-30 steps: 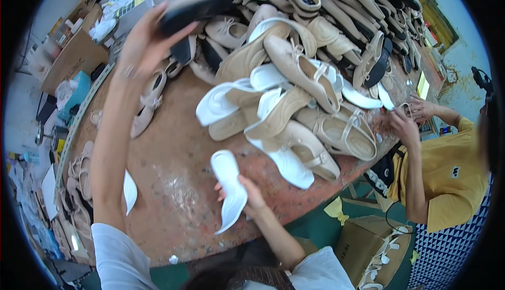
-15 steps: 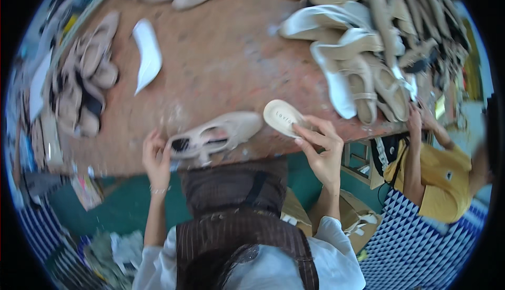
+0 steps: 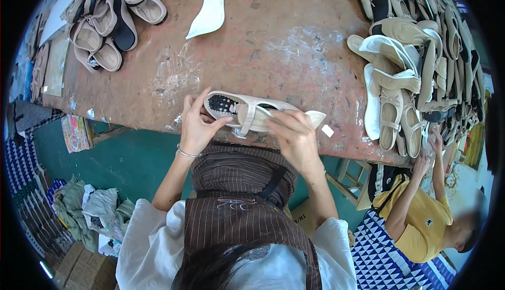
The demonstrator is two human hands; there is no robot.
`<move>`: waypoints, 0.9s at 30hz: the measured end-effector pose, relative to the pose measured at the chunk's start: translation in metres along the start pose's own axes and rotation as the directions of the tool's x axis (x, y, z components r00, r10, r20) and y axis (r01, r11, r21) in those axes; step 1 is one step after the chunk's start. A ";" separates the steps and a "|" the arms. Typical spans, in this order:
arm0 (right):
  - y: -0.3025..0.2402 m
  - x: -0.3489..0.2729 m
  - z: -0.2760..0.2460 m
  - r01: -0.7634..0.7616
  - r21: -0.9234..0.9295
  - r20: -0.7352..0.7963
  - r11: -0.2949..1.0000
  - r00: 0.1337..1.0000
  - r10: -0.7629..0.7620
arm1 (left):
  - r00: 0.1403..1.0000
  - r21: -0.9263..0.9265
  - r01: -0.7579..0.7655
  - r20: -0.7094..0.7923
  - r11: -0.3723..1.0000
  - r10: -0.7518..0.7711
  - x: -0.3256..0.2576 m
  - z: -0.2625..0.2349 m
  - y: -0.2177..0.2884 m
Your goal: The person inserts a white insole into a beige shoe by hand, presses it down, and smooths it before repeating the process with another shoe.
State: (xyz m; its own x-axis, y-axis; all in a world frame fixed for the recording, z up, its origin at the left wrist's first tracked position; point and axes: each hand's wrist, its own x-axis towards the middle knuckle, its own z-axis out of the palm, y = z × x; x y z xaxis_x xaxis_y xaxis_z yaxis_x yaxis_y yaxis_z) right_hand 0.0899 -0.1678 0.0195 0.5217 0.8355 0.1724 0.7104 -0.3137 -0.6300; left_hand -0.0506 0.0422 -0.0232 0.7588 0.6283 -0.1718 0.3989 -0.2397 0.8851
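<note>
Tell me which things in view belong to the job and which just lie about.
Job in hand:
beige strapped flat shoe, held by the left hand, right hand at its front
probably the white sole-shaped piece and heaped beige shoes

Likely lying about:
crumpled green-grey cloth on the floor
small white scrap

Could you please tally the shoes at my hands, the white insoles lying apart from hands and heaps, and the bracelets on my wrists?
Beige strapped shoe at left hand and right hand: 1
White insole: 1
Bracelet: 1
Total: 3
</note>
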 end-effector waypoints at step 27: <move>-0.010 0.033 0.083 0.011 0.062 0.088 0.998 0.996 -0.016 | 0.988 -0.063 -0.002 -0.156 0.998 -0.008 0.025 0.012 -0.018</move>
State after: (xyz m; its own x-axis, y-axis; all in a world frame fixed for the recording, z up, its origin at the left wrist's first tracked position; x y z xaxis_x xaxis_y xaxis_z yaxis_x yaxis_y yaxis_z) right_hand 0.0610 -0.0994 -0.0309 0.4664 0.8770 0.1153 0.6852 -0.2759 -0.6740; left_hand -0.0328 0.0532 -0.0481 0.6662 0.7378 -0.1092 0.3640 -0.1938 0.9110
